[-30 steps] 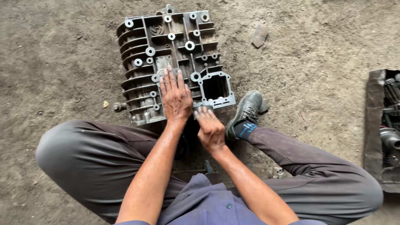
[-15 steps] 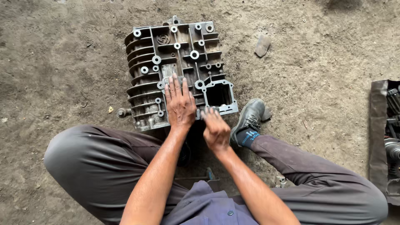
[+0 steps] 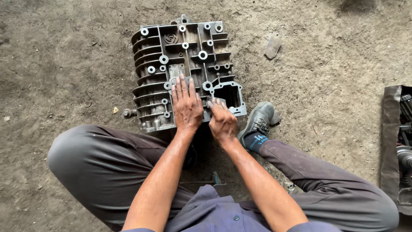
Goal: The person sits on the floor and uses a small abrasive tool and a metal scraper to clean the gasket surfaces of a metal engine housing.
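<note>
So we're squatting on the dirt floor (image 3: pixel 64 51) with a grey cast-metal housing (image 3: pixel 184 47) lying flat right in front of our knees, ribbed side up.

Our left hand (image 3: pixel 186 105) is spread open, palm down, fingers straight and close together, pressed flat on the near middle of the housing. It isn't gripping anything, just resting on the casting. Our right hand (image 3: pixel 222 122) is curled shut just beside it, at the housing's near right corner, knuckles up. The fingertips look pinched on something small and grey against the casting, but we can't tell what it is.

The housing is roughly rectangular, dull and grimy, with a row of deep fins along its left edge, lots of round bolt bosses across the top face, and a square open window (image 3: pixel 227 94) near the right corner, just past our right hand. A short bolt stub (image 3: pixel 128 113) sticks out of its near left side.

Our black shoe (image 3: pixel 257 122) sits just right of the housing. A small flat stone (image 3: pixel 272 46) lies farther off past the far right corner, and some dark machine parts (image 3: pixel 401 141) sit at the right edge of the view.
</note>
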